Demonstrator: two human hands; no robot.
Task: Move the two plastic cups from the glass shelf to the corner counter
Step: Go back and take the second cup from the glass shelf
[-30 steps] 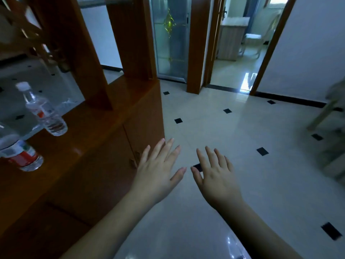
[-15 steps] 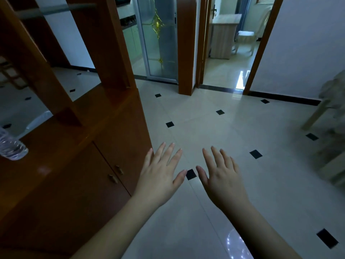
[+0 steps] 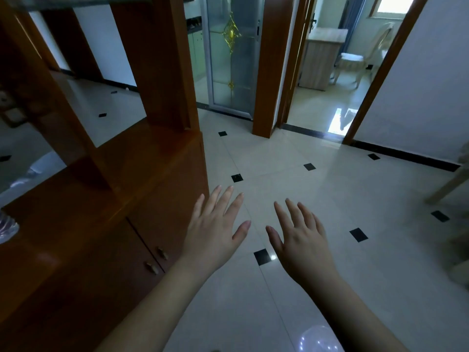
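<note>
No plastic cup shows in this view. My left hand (image 3: pixel 215 229) hovers palm down over the tiled floor, just right of the brown wooden cabinet (image 3: pixel 83 262), fingers straight and spread, holding nothing. My right hand (image 3: pixel 302 240) floats beside it a short gap away, also flat and empty. A glass shelf edge (image 3: pixel 76 1) runs across the cabinet's top left. The base of a clear plastic bottle (image 3: pixel 6 228) shows at the left edge, on the cabinet's counter top.
The cabinet has thick wooden posts (image 3: pixel 162 62) and two small door knobs (image 3: pixel 157 260). Ahead stand a frosted glass door (image 3: pixel 233 54) and an open doorway (image 3: pixel 337 67) to a room with a chair. Pale furniture legs (image 3: pixel 446 186) stand at the right edge.
The view has swung right and away from the cabinet; the two water bottles slid out to the left, leaving only one base visible. Both hands stayed flat and empty.
</note>
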